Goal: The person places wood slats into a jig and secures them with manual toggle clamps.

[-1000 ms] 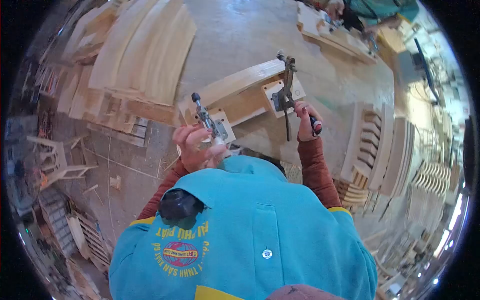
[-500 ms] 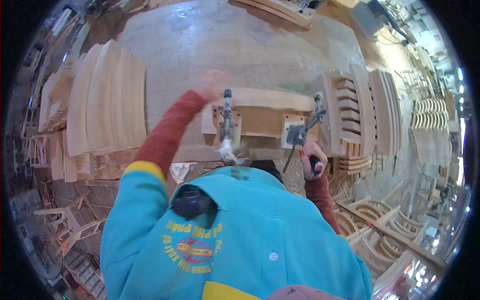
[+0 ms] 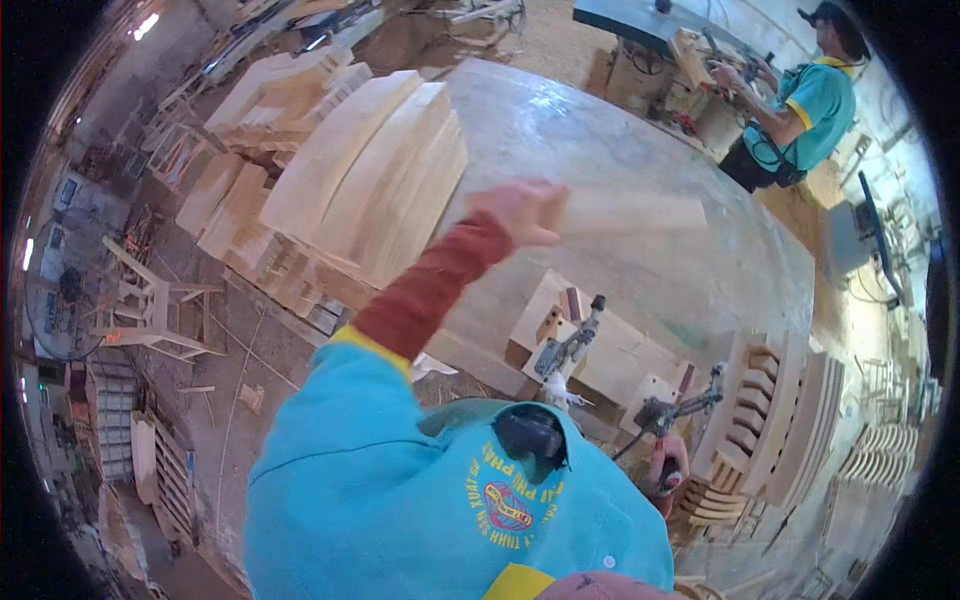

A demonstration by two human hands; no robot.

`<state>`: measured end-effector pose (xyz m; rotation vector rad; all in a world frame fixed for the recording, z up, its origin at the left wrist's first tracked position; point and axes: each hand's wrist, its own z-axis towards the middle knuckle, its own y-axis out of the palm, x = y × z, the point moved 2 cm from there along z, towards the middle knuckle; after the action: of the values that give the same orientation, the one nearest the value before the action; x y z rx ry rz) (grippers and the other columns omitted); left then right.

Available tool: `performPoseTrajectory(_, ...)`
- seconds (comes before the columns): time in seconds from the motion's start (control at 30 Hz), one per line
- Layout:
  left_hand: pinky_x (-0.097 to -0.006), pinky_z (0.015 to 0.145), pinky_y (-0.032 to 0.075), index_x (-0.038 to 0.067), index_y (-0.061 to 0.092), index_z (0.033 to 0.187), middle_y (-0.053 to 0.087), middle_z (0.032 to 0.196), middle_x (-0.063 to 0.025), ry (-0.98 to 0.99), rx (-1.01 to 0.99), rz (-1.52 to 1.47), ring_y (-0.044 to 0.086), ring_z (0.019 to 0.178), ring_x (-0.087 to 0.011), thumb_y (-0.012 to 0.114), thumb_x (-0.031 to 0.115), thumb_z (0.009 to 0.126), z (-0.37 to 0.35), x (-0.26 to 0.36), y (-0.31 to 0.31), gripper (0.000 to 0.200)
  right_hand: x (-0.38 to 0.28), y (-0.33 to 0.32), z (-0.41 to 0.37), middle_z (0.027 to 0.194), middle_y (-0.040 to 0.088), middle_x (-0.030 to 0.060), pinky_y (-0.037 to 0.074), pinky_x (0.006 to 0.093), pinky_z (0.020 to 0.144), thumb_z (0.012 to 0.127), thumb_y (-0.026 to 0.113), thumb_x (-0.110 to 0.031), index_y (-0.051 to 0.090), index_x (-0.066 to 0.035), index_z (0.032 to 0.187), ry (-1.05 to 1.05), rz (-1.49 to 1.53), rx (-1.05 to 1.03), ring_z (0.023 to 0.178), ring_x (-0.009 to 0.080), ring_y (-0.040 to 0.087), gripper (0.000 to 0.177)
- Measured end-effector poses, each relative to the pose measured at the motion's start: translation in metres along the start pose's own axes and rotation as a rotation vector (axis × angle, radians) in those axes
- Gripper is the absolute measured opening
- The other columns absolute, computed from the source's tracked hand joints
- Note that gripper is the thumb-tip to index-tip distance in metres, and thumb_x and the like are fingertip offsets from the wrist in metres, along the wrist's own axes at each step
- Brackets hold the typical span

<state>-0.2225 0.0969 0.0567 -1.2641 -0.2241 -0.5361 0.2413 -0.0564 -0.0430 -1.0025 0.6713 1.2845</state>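
Observation:
My left hand (image 3: 522, 210) is stretched over the table and closed on one end of a pale wooden piece (image 3: 640, 212), blurred by motion. Below it, a wooden jig (image 3: 625, 355) lies at the table's near edge with two metal toggle clamps, one on the left (image 3: 575, 340) and one on the right (image 3: 690, 402). Beside the right clamp, my right hand (image 3: 668, 458) is wrapped round a black handheld tool (image 3: 670, 477), only partly visible. A white rag or plastic scrap (image 3: 560, 392) hangs at the left clamp.
Stacks of curved boards (image 3: 365, 175) stand left on the grey table (image 3: 540, 120). Slatted wooden parts (image 3: 765, 420) are piled to the right. A co-worker (image 3: 805, 115) stands at a machine at the back right. A wooden frame (image 3: 150, 300) is on the floor at left.
The view has swung, bringing the co-worker into sight. My left hand has moved out over the table and the wooden piece now shows in it. My right hand still holds the tool.

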Motion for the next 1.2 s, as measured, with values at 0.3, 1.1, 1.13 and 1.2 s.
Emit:
performPoseTrajectory(0.3, -0.0377, 0.088, 0.043, 0.01, 0.056, 0.12, 0.055, 0.107, -0.0136, -0.662, 0.486, 0.462, 0.053, 0.102, -0.03, 0.075, 0.042, 0.058, -0.118, -0.085, -0.169, 0.072, 0.002, 0.005, 0.005, 0.072, 0.051, 0.0086, 0.041, 0.032, 0.069, 0.077, 0.061, -0.002, 0.048, -0.004, 0.07, 0.001, -0.02, -0.038, 0.068, 0.0209, 0.049, 0.014)
performPoseTrajectory(1.1, -0.0461, 0.101, 0.029, 0.023, 0.043, 0.135, 0.041, 0.134, -0.0197, -0.692, -0.044, 1.108, 0.038, 0.122, -0.0339, 0.049, 0.065, 0.078, -0.103, -0.202, -0.154, 0.071, -0.002, -0.201, 0.035, 0.12, 0.053, 0.0147, 0.038, 0.0426, 0.097, 0.072, 0.069, -0.02, 0.048, -0.014, 0.127, 0.34, -1.177, 0.444, 0.116, 0.032, 0.046, 0.059)
performPoseTrajectory(1.13, -0.0459, 0.102, 0.029, 0.024, 0.043, 0.134, 0.041, 0.135, -0.0199, -0.664, 0.009, 1.188, 0.037, 0.124, -0.0337, 0.047, 0.066, 0.079, -0.103, -0.189, -0.156, 0.07, 0.016, -0.209, 0.037, 0.122, 0.051, 0.0144, 0.037, 0.0429, 0.097, 0.072, 0.068, -0.025, 0.045, -0.014, 0.129, 0.379, -1.291, 0.442, 0.115, 0.0325, 0.046, 0.062)
performPoseTrajectory(1.2, -0.0444, 0.107, 0.022, 0.017, 0.052, 0.127, 0.047, 0.13, -0.0167, -0.532, 0.231, 1.135, 0.037, 0.124, -0.0362, 0.052, 0.066, 0.076, -0.099, -0.163, -0.156, 0.071, 0.051, -0.223, 0.037, 0.125, 0.048, 0.0136, 0.035, 0.0435, 0.098, 0.074, 0.067, -0.036, 0.039, -0.016, 0.133, 0.457, -1.51, 0.419, 0.113, 0.0335, 0.047, 0.069)
